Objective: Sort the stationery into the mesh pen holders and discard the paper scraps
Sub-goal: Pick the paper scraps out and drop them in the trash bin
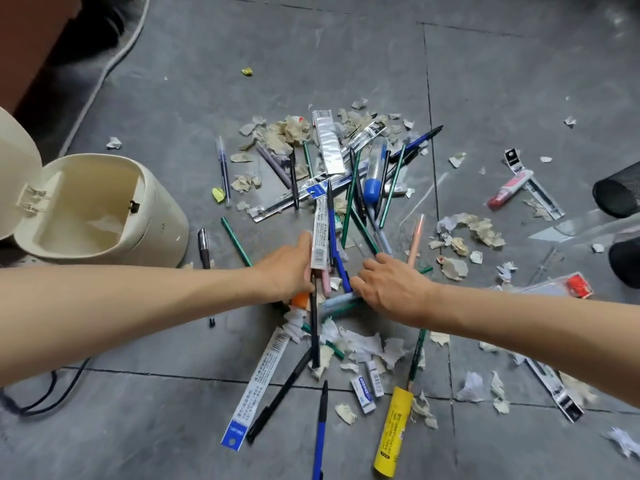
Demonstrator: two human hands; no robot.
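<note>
A heap of pens, pencils, refill packs and torn paper scraps (363,344) lies on the grey floor. My left hand (287,268) reaches into the heap and grips a long white refill pack (320,233), with a black pen (314,334) below the palm. My right hand (388,285) lies over the heap with curled fingers on a blue pen (337,254) and a green pencil; what the fingers enclose is hidden. Two black mesh pen holders (618,194) (627,261) lie at the right edge. A yellow glue stick (393,433) and white erasers (363,393) are near me.
A cream bin (114,209) stands at the left with its lid open. A black cable (41,393) curls at the lower left. A clear ruler (585,226) and a correction tape (509,188) lie at the right. More crumpled scraps (287,133) lie beyond the heap.
</note>
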